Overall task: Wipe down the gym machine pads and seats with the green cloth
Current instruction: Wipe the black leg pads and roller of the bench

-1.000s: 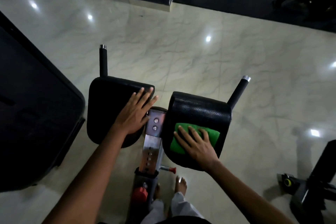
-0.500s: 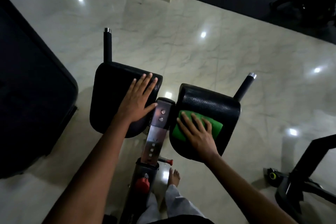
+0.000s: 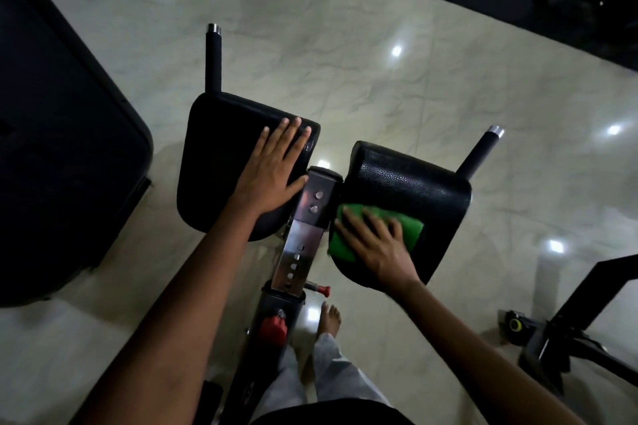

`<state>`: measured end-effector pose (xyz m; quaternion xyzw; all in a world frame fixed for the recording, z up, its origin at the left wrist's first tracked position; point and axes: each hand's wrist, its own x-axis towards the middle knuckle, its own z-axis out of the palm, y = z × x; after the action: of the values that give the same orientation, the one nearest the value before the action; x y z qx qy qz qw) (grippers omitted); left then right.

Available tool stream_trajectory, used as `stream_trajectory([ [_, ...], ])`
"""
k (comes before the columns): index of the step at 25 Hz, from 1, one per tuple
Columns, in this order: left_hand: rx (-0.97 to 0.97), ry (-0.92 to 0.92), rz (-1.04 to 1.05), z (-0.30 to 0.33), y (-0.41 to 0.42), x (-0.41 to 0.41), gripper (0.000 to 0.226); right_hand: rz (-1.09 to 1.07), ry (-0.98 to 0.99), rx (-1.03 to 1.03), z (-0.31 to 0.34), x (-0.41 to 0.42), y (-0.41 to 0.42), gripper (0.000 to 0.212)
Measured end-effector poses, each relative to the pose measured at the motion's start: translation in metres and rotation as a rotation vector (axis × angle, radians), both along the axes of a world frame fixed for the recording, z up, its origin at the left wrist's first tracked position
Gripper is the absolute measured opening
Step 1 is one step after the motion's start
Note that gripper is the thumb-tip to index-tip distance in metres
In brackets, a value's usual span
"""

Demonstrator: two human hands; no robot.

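- The right hand (image 3: 378, 245) presses flat, fingers straight, on the folded green cloth (image 3: 379, 231), which lies on the near inner part of the black textured right pad (image 3: 411, 183).
- The left hand (image 3: 272, 169) rests open-palmed on the smooth black left pad (image 3: 221, 148).
- Between the hands stands a steel adjustment post (image 3: 307, 231); a red-tipped pin (image 3: 319, 288) sits below the cloth, and black handles (image 3: 478, 155) project beyond each pad.
- Since half a second ago the cloth seems slightly nearer the pad's inner edge, though camera shift blurs this.

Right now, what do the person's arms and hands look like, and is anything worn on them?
Both forearms are bare, with no sleeves in view. The left hand and right hand wear no gloves; no rings, watch or bands are visible.
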<state>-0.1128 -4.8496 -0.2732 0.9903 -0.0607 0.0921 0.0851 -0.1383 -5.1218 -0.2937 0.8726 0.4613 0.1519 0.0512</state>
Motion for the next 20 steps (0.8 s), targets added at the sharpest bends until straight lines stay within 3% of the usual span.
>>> stream_trajectory([
  [4,0.014,-0.011,0.017,-0.001,-0.002,0.000,0.083,0.191,0.033,-0.130,-0.007,-0.012,-0.016,0.048],
  [9,0.044,0.002,0.035,-0.001,-0.006,-0.001,0.076,-0.131,0.070,0.069,0.035,0.037,0.020,0.056],
  [14,0.021,0.007,0.016,0.000,-0.004,0.001,0.081,0.278,0.038,-0.158,-0.011,-0.009,-0.023,0.047],
  [17,0.030,0.009,0.027,0.000,-0.005,0.000,0.082,0.478,0.017,-0.305,-0.008,-0.010,-0.038,0.040],
  [20,0.034,0.001,0.042,-0.001,-0.007,0.000,0.077,0.449,0.010,-0.266,0.015,0.007,-0.015,0.035],
])
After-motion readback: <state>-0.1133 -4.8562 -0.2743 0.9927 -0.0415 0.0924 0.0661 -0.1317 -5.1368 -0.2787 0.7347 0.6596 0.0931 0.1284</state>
